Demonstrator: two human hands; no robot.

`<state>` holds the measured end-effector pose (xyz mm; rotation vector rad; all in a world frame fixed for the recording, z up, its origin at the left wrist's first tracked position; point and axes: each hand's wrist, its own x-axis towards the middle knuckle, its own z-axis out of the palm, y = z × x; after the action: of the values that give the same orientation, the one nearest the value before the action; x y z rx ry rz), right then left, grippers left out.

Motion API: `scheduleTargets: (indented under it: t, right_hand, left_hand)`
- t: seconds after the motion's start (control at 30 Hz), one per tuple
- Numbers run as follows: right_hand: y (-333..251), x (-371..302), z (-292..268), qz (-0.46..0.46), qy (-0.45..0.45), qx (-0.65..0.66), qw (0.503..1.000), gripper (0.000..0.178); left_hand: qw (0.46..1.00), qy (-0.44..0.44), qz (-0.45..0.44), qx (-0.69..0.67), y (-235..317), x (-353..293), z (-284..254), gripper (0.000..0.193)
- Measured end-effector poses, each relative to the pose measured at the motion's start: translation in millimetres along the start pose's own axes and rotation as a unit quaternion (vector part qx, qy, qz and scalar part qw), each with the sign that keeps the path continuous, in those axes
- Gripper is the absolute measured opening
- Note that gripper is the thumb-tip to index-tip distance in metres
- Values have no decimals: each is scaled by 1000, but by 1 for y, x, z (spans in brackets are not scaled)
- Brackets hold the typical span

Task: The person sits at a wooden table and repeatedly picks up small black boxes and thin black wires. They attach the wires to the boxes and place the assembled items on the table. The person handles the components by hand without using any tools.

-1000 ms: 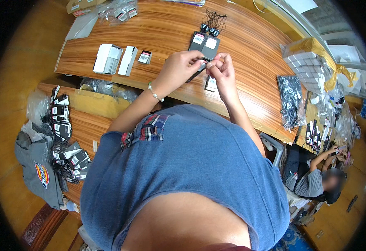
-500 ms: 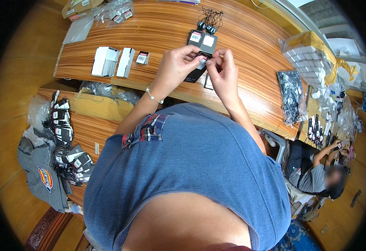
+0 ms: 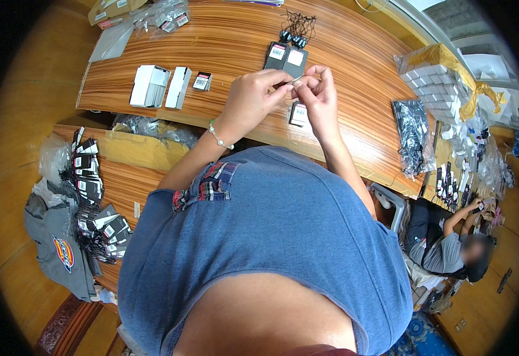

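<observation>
My left hand [image 3: 253, 98] and my right hand [image 3: 320, 99] meet over the table, fingertips pinched together. Between them a thin card [image 3: 297, 79] shows only as a narrow pale edge; its face is hidden. Just beyond the fingers lie two stacks of dark hang tags, the left stack [image 3: 277, 52] and the right stack [image 3: 296, 57], each with a white barcode label on top. Their black cords [image 3: 298, 26] bunch at the far end. A small dark labelled pile [image 3: 298, 113] sits on the table beside my right hand, partly covered by it.
To the left stand white card stacks [image 3: 149, 86] and a small labelled stack [image 3: 202, 80]. A dark plastic-wrapped packet [image 3: 411, 133] and a wrapped block of white boxes [image 3: 432, 77] lie right. Many tags [image 3: 90, 172] cover a lower left surface. Another person [image 3: 446, 252] works far right.
The black hang tag, whose labelled face showed between my hands, no longer shows; only a thin edge is visible there. The small labelled pile beside my right hand is more exposed.
</observation>
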<state>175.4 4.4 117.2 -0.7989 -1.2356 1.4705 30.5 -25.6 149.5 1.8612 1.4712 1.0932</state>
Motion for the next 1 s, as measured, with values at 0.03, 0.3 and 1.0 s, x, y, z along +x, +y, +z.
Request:
scheduleTargets:
  t: [0.03, 0.3, 1.0]
  right_hand:
    - [0, 1, -4, 28, -14, 24, 999, 13]
    - [-15, 2, -3, 115, -39, 129, 984, 11]
    - [-12, 26, -39, 54, 25, 210, 976, 4]
  left_hand:
    - [999, 18, 34, 20, -3, -1, 0, 17]
    - [942, 115, 251, 192, -15, 5, -6, 19]
    - [989, -51, 137, -32, -49, -9, 11, 13]
